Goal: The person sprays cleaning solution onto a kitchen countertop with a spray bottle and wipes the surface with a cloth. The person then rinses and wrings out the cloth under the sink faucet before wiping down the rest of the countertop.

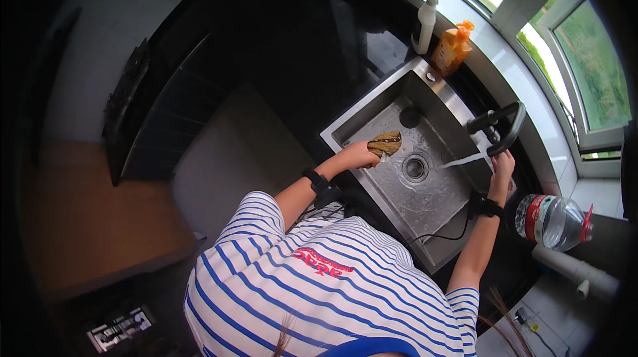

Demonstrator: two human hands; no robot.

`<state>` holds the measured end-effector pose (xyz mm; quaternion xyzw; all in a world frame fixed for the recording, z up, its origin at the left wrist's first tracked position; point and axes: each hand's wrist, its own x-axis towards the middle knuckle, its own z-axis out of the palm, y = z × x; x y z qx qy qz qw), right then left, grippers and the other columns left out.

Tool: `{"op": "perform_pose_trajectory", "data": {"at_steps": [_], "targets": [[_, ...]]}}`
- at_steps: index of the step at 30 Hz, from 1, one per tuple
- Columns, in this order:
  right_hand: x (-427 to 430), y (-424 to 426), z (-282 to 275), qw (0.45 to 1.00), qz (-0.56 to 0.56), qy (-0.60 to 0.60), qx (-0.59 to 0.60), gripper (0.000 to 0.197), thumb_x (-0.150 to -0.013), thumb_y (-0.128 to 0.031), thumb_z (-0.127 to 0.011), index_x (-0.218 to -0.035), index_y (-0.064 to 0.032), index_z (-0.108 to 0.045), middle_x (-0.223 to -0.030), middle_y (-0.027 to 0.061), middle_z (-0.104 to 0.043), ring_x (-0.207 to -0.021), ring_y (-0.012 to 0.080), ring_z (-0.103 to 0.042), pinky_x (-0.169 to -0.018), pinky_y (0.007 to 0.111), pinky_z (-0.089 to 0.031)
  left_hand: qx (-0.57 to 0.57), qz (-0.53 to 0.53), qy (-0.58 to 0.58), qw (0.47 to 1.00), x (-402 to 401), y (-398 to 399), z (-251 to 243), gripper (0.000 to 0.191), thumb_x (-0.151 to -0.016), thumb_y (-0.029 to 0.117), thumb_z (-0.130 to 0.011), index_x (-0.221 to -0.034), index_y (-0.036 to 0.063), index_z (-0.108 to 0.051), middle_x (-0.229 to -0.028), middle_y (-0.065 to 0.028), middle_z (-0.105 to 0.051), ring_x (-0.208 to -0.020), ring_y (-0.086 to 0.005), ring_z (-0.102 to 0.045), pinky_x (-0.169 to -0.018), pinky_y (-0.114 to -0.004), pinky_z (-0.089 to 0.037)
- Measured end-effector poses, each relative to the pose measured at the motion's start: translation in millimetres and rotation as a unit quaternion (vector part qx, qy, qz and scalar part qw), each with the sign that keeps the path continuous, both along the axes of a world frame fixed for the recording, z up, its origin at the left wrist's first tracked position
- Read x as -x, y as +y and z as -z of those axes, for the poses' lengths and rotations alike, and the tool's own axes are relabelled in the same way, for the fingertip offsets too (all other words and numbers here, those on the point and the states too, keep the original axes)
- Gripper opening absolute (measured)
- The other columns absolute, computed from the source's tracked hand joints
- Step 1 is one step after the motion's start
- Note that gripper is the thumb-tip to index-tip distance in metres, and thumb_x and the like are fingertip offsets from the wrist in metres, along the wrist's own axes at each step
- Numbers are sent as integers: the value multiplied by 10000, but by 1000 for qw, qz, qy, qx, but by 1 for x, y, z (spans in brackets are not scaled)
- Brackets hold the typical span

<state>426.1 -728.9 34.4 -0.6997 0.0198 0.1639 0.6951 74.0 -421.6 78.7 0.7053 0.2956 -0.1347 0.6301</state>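
Observation:
My left hand (pixel 356 155) is closed around a bunched brown cloth (pixel 386 143) with a dark patterned band, held above the near-left side of the stainless steel sink (pixel 369 95). At the sink's right end, my right hand (pixel 502 170) has its fingers at the outlet end of the dark faucet spout (pixel 513 122). The spout hides part of those fingertips. A stream of water (pixel 463 160) runs from the outlet into the basin, towards the round drain (pixel 414 167). The basin floor is wet.
Behind the sink stand a white spray bottle (pixel 425 23) and an orange pump bottle (pixel 452 50). A large clear plastic bottle (pixel 560 222) is right of my right wrist. A black cable (pixel 443 236) crosses the near sink rim. Black countertop (pixel 299 48) extends left; an open window (pixel 588 48) is behind.

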Motion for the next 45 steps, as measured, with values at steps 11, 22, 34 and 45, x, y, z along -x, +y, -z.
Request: {"op": "perform_pose_trajectory", "data": {"at_steps": [11, 22, 34, 45], "targets": [[151, 56, 9, 993, 23, 113, 36, 416, -904, -163, -511, -1295, -25, -480, -1191, 121, -564, -1129, 248, -549, -926, 380, -463, -242, -137, 67, 958, 111, 28, -10, 456, -665, 331, -671, -995, 25, -599, -909, -155, -670, -870, -333, -641, -759, -404, -501], [270, 211, -27, 811, -185, 510, -219, 456, -841, -450, -649, -1072, -64, -571, -1035, 117, -642, -997, 308, -606, -863, 478, -494, -585, 99, -189, 783, 46, -2, -9, 276, -675, 84, -629, -934, 67, -532, -810, -85, -557, -606, -251, -603, -528, -340, -504], [288, 251, -25, 958, 28, 240, -156, 126, -857, -145, -531, -787, -60, -470, -590, 47, -470, -524, 217, -540, -531, 377, -497, -241, 78, -88, 963, 37, 24, -20, 342, -647, 210, -613, -914, -3, -622, -799, -227, -655, -775, -395, -631, -711, -445, -507], [299, 273, -13, 998, -57, -22, 16, 203, -868, -142, -505, -712, -15, -535, -582, 61, -537, -481, 168, -558, -478, 306, -470, 172, 85, -102, 976, 43, 60, 23, 97, -558, 83, -614, -598, 4, -573, -563, -76, -570, -485, -175, -526, -470, -293, -398]]}}
